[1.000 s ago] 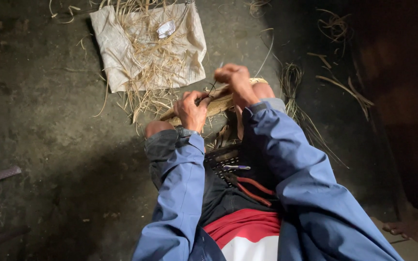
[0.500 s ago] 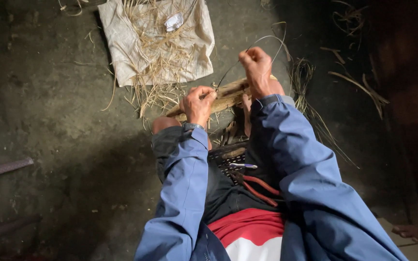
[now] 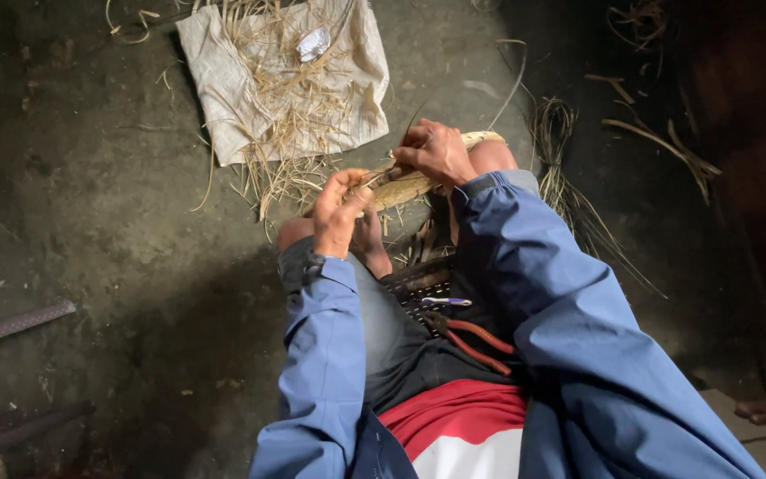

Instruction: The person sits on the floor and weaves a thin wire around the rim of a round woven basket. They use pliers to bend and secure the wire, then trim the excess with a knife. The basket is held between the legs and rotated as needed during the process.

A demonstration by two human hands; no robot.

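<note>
Partly bound straw bundle point(image 3: 418, 182) across the knees, left hand point(image 3: 339, 213) and right hand point(image 3: 436, 151) fingers clamped on it; loose straw point(image 3: 285, 133) left on the cloth point(image 3: 223, 98)

The floor point(image 3: 108, 266) is dark, rough concrete or packed earth, stained and dusty. At the upper middle of the frame a pale woven sack cloth point(image 3: 223, 98) lies flat on it, strewn with dry straw point(image 3: 285, 124) that spills off its lower edge, with a small crumpled silvery wrapper point(image 3: 314, 43) near its top. At the upper right lie a bundle of long grass strands point(image 3: 569, 191) and scattered dry fibre strips point(image 3: 667, 146). Dark metal bars point(image 3: 11, 326) lie at the lower left edge.
</note>
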